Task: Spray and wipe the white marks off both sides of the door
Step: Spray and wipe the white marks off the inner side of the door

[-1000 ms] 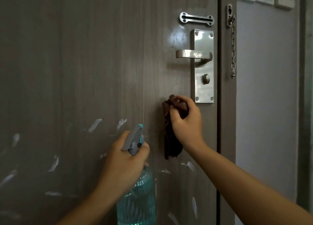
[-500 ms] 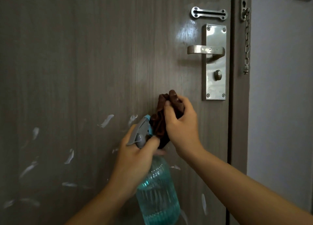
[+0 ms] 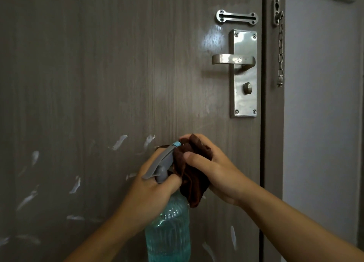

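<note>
A grey-brown wooden door (image 3: 118,64) fills the view, with several white marks (image 3: 120,142) smeared across its lower half. My left hand (image 3: 149,185) grips the neck of a clear spray bottle (image 3: 168,232) of blue liquid, whose grey trigger head (image 3: 165,159) points up and right. My right hand (image 3: 212,169) holds a bunched dark brown cloth (image 3: 194,181) right against the bottle's nozzle, just off the door surface. Both hands meet below the door handle.
A steel lever handle (image 3: 232,59) on a long plate with a thumb-turn sits at upper right, a chain-guard slot (image 3: 236,17) above it. A security chain (image 3: 280,51) hangs on the frame. A pale wall (image 3: 323,104) lies to the right.
My right hand came down and left from beside the lock plate, bringing the cloth to the nozzle. The bottle rose toward it.
</note>
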### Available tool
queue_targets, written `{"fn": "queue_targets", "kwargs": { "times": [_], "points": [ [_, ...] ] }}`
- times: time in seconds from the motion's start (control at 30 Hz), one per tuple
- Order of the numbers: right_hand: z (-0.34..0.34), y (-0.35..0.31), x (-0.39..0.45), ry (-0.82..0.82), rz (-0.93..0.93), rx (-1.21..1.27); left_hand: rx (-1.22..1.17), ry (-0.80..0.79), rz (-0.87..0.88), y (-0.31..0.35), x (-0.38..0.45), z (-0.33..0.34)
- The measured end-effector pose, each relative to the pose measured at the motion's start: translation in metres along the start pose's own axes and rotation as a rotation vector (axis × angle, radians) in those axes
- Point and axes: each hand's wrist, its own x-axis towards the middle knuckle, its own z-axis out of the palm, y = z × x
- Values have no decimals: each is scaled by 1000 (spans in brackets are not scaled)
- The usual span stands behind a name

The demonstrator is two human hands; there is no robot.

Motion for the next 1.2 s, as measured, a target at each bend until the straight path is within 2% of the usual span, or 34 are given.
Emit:
{"fn": "queue_targets", "kwargs": {
  "times": [0.2,0.3,0.4,0.53,0.63,0.73,0.77,0.9,1.0,1.13,1.2],
  "points": [
    [3,5,-7,279,-40,15,29,37,-66,-2,6,13],
    [-6,2,0,473,-70,-49,49,75,-115,-2,6,17],
    [-24,-8,10,567,-94,-128,101,73,-151,2,5,17],
    [-44,-23,28,622,-234,-205,128,111,-165,-1,8,15],
    [-59,-23,49,649,-420,-437,117,136,-186,-4,11,14],
    [-72,-13,73,695,-653,-773,113,150,-206,-5,13,16],
    [-74,-8,79,690,-681,-878,113,157,-206,-5,13,17],
    [-77,15,86,725,-649,-1369,86,200,-205,-5,12,17],
    [-72,16,79,719,-558,-1587,73,212,-209,-6,11,16],
    [-64,19,68,583,-488,-1602,83,189,-223,-4,11,17],
    [-59,21,69,602,-499,-1519,75,195,-210,-4,13,18]
  ]
}}
